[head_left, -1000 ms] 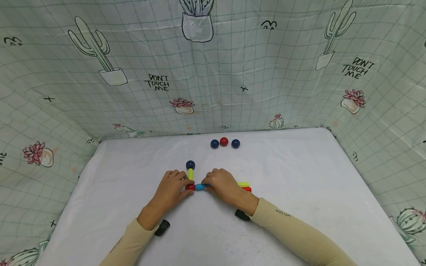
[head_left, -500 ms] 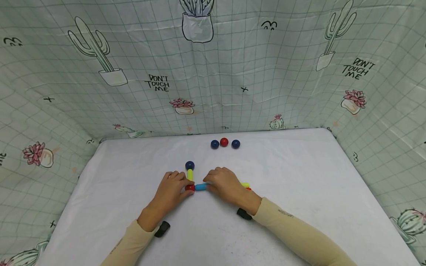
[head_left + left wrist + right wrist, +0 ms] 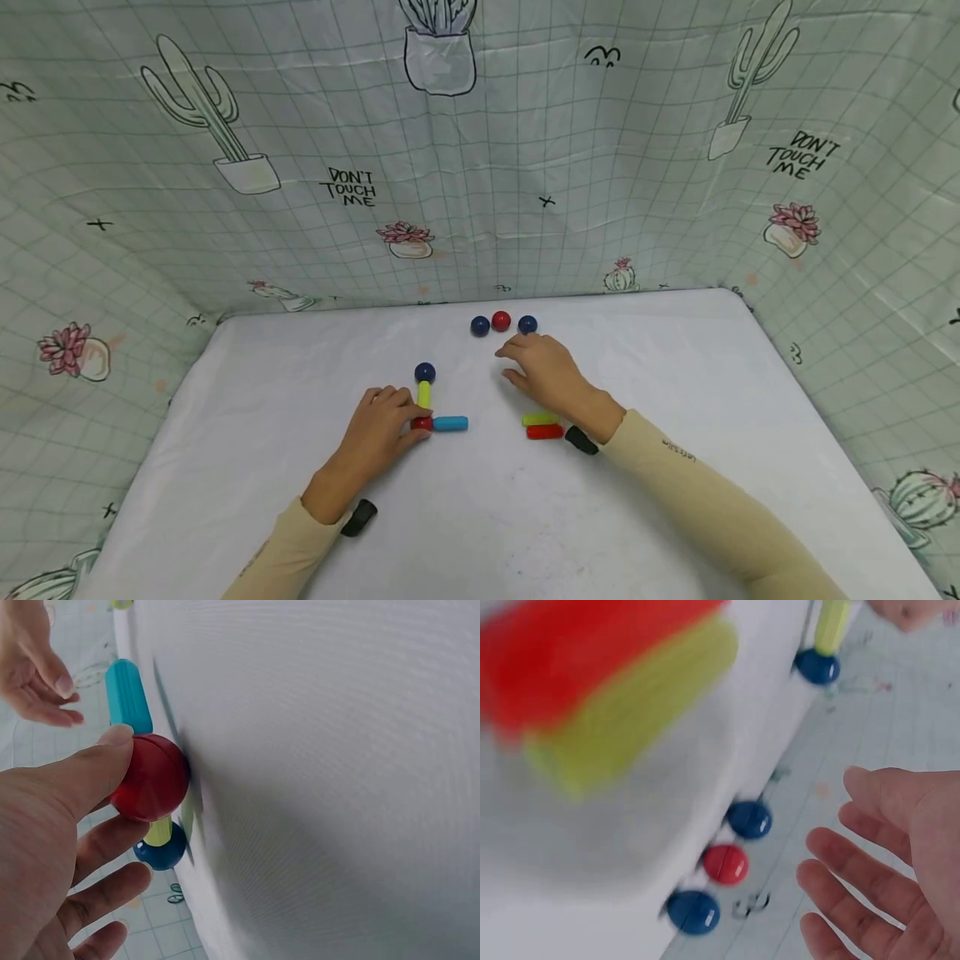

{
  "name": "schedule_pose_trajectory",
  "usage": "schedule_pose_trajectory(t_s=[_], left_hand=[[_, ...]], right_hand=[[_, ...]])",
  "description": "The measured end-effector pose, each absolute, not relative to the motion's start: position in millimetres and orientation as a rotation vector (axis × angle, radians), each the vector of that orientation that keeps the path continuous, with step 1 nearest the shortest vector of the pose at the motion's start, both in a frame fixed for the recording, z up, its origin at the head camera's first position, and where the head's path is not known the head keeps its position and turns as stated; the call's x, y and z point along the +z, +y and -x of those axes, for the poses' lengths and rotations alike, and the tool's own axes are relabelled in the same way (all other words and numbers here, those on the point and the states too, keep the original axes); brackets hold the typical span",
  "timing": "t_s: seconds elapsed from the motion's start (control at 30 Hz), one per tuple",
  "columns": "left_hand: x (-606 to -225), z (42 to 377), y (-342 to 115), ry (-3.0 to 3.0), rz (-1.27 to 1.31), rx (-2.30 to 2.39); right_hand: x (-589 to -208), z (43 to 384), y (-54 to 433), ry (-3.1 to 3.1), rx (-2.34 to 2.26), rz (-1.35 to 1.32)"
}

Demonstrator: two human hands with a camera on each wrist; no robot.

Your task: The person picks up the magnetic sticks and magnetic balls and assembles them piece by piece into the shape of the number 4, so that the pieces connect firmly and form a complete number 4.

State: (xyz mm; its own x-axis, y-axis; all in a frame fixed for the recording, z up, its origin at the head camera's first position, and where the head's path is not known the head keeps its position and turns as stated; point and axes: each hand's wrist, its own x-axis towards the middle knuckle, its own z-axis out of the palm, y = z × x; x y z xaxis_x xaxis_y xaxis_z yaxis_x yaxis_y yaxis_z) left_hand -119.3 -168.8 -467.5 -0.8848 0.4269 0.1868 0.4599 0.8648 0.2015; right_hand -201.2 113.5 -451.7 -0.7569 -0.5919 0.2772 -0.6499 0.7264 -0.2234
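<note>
My left hand (image 3: 378,429) pinches a red ball (image 3: 156,778) between thumb and fingers. A blue rod (image 3: 451,423) sticks out from that ball to the right. From its far side runs a yellow-green rod (image 3: 424,393), tipped by a dark blue ball (image 3: 425,372). My right hand (image 3: 551,375) hovers with loose fingers and nothing in its grasp, just in front of a row of balls. That row holds a dark blue ball (image 3: 480,326), a red ball (image 3: 501,321) and another dark blue ball (image 3: 528,324), partly behind the right hand.
A loose yellow-green rod (image 3: 540,419) and a red rod (image 3: 544,432) lie side by side below the right hand. A black wrist device shows under each wrist. The white table (image 3: 675,367) meets a patterned cloth backdrop (image 3: 510,150).
My right hand has let go of the blue rod and moved away to the right and toward the row of balls, uncovering the loose rods. The left hand keeps its pinch.
</note>
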Motion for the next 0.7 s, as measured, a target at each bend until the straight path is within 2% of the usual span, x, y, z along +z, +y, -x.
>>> schedule_pose_trajectory(t_s=[0.4, 0.7], left_hand=[[-469, 117, -170, -2.891, 0.686, -0.384], [-470, 117, -171, -2.872, 0.692, -0.354]], right_hand=[[-450, 240, 142, -2.760, 0.430, -0.800], [-455, 258, 147, -2.865, 0.315, -0.748]])
